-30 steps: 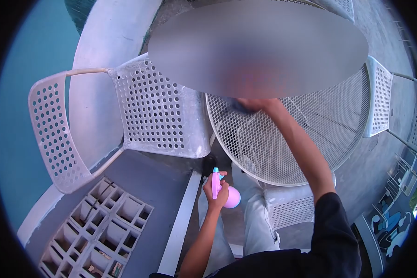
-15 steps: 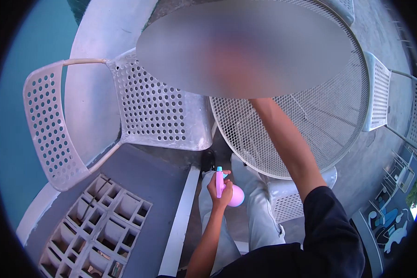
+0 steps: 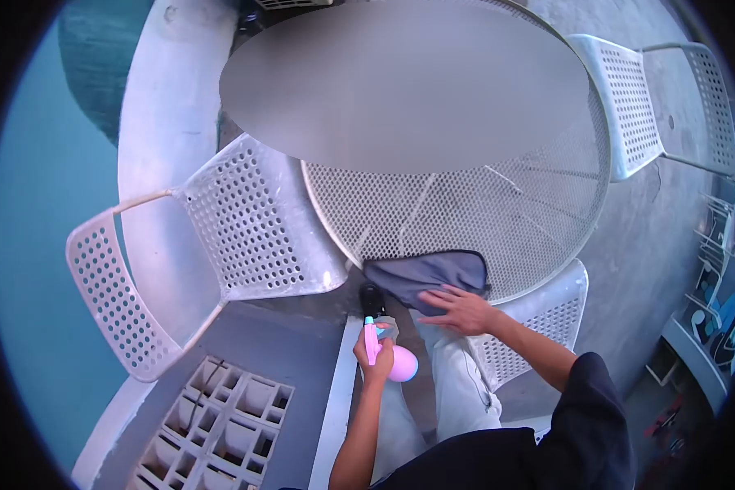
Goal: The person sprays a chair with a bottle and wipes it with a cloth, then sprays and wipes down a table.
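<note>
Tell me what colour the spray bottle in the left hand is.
The small round spray bottle is pink, with a light blue nozzle tip; the head view shows it.

I see a matt grey cloth (image 3: 426,275), soft and creased, on a table (image 3: 498,212) of fine white-painted metal mesh. The spray bottle (image 3: 388,357) looks like smooth pink plastic. The chair (image 3: 253,220) is dull white perforated sheet, scuffed. The ground (image 3: 653,245) is rough concrete.
</note>
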Tool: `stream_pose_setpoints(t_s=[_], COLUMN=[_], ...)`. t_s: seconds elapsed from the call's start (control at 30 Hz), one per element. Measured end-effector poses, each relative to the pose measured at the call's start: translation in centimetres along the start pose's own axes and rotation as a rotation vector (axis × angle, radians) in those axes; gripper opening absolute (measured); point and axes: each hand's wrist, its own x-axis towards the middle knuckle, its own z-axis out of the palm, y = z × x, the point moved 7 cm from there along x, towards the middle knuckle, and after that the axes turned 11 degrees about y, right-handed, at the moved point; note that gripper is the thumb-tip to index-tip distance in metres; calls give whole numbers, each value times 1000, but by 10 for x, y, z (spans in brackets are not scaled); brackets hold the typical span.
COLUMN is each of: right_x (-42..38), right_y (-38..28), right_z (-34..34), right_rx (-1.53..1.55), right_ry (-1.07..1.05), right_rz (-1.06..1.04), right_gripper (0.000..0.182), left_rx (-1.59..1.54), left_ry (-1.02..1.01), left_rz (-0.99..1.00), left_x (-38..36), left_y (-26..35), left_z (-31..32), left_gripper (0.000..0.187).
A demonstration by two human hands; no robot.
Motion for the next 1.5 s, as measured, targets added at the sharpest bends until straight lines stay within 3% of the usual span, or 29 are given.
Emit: stream_pose_setpoints(t_s=[0.17, 0.2, 0.3, 0.43, 0.57, 0.63, 0.67, 0.77, 0.87, 0.97, 1.17, 1.27, 1.5], right_x=[-103, -108, -97, -24, 75, 134, 160, 219, 241, 228, 139, 90, -24], right_y=[39, 43, 50, 42, 41, 37, 35, 50, 78, 109, 180, 214, 265], right_z=[-36, -39, -23, -38, -40, -51, -60, -91, -138, -184, -251, -271, -307], right_rx=[58, -2, -343, -377, -323, -369, -352, -324, -338, -403, -494, -559, -680], right_ry=[50, 173, 70, -59, 103, 132, 192, 363, 537, 655, 815, 898, 1191], right_rz=[589, 566, 440, 315, 35, -40, -73, -105, -57, 41, 295, 426, 733], right_gripper=[59, 58, 55, 53, 56, 58, 58, 58, 60, 63, 63, 63, 60], left_rx=[-16, -46, -48, -38, -124, -43, 6, 109, -11, -53, 115, -56, -45], left_ry=[-46, -52, -58, -47, -7, 20, 26, 86, 63, 34, -110, -167, -292], left_rz=[6, -11, 51, 40, -103, 17, -58, 46, 44, -16, 237, 159, 77], left_x=[7, 6, 3, -1, 0, 9, 11, 22, 30, 37, 38, 33, 27], left_y=[17, 15, 19, 4, -10, 7, -6, 0, 6, 7, 82, 88, 86], left_z=[18, 22, 28, 27, 20, 13, 10, 7, 14, 27, 78, 99, 120], left_gripper=[29, 29, 29, 29, 28, 27, 26, 25, 33, 32, 29, 30, 37])
